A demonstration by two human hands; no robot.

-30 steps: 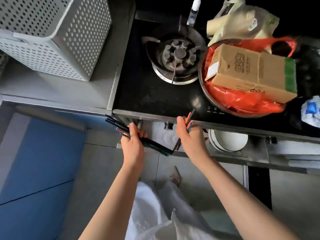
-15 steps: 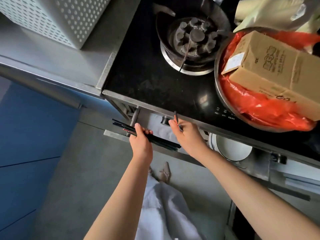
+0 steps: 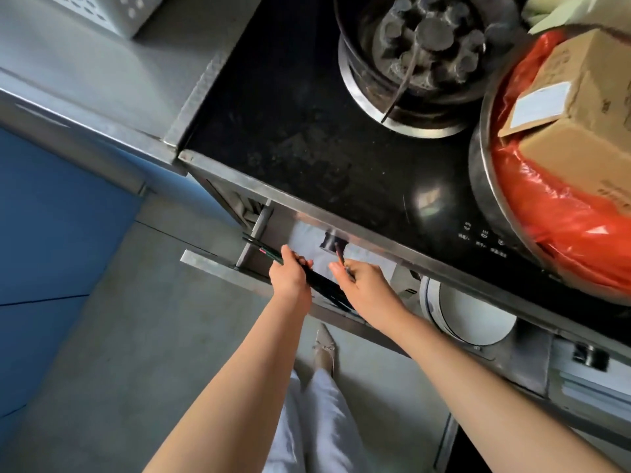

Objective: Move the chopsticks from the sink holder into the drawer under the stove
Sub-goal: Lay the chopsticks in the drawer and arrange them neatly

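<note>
Chopsticks point(image 3: 316, 279): a dark bundle, lying crosswise over the open drawer point(image 3: 218, 266) under the stove point(image 3: 307, 131), tips reaching left past the drawer's side rail. Your left hand point(image 3: 290, 278) is wrapped around the bundle near its middle, fingers curled over the top. Your right hand point(image 3: 367, 285) sits just right of it, pinching a separate red-tipped stick point(image 3: 339, 252) between thumb and forefinger, the stick pointing away from you toward the drawer's back. Drawer: steel, pulled out toward you, pale liner inside, a white bowl point(image 3: 474, 319) in the compartment to the right. Stove top: black glass, gas burner point(image 3: 423, 39) at the far side. To its right, a steel basin point(image 3: 478, 172) holding an orange plastic bag point(image 3: 563, 227) and a cardboard box point(image 3: 580, 131).
</note>
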